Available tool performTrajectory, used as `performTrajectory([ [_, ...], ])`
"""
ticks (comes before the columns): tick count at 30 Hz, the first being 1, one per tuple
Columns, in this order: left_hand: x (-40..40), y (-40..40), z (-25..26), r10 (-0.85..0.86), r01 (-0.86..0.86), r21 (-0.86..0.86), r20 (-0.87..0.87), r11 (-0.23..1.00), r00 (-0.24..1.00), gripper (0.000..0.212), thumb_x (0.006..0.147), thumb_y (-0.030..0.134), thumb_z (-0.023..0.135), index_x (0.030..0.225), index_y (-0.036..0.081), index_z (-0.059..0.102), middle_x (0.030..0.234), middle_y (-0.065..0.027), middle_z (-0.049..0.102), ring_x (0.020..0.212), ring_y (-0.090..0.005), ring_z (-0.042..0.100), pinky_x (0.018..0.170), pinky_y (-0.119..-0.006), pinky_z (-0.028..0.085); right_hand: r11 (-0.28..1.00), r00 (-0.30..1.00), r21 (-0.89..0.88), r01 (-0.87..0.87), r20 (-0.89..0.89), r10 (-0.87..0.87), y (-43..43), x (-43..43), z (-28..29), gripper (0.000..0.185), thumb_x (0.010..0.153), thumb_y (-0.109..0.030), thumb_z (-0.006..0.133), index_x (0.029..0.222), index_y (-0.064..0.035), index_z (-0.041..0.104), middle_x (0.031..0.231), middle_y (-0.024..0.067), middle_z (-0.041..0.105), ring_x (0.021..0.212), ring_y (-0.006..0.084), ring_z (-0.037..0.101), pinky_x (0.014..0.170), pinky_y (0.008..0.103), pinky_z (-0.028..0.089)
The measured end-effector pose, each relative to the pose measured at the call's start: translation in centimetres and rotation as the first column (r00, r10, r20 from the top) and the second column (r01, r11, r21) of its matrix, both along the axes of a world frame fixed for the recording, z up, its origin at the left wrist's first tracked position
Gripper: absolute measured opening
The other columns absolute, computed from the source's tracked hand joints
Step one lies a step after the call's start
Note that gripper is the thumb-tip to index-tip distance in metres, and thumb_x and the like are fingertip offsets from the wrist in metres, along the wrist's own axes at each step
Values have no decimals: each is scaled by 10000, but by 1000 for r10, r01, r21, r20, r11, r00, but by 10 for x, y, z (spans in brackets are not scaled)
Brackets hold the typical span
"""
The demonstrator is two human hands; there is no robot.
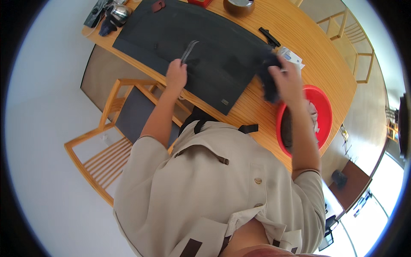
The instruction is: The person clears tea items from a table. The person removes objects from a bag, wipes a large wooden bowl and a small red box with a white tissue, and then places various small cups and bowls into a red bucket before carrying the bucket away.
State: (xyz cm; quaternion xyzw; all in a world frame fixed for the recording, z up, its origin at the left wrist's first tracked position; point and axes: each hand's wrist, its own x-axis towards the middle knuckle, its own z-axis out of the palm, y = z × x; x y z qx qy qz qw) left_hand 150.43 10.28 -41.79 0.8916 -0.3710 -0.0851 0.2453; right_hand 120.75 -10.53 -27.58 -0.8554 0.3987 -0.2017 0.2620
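Observation:
My left hand [177, 76] is closed around the near end of a pair of long metal tweezers [190, 50], whose curved tips point away from me over a dark mat [221, 41]. On the right, my right hand [286, 78] grips a dark, crumpled cloth [268, 77], blurred by motion. The cloth hangs over the mat's right edge and the bare wood. Just below the hand stands a red plastic basin [327, 107], partly hidden by my right forearm. Inside it are pale crumpled pieces [313, 112] and something dark brown [286, 130].
A black object [269, 37] and a white packet [293, 57] lie beyond my right hand. Along the wooden table's [321, 61] far side are a brown pot [239, 9] and a red box [201, 2]. A metal kettle [120, 13] stands far left. A wooden chair [138, 106] is at my left.

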Motion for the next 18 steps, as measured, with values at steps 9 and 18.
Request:
performTrajectory([
  [9, 170, 120, 5, 324, -365, -138, -247, 921, 913, 235, 913, 188, 548, 1041, -8, 575, 912, -170, 604, 856, -314, 582, 776, -384, 448, 966, 908, -206, 159, -353, -224, 64, 184, -158, 843, 829, -454, 633, 1446, 2, 285, 1461, 333, 249, 1367, 464, 239, 1109, 581, 167],
  [18, 199, 228, -36, 582, -760, -86, -591, 644, 559, 129, 924, 129, 564, 981, 13, 557, 779, 5, 514, 694, -81, 462, 636, -241, 405, 804, 840, -252, -538, -232, 490, 80, 474, -165, 722, 792, -349, 651, 1389, -38, 391, 1455, 221, 335, 1369, 347, 289, 1109, 482, 241],
])
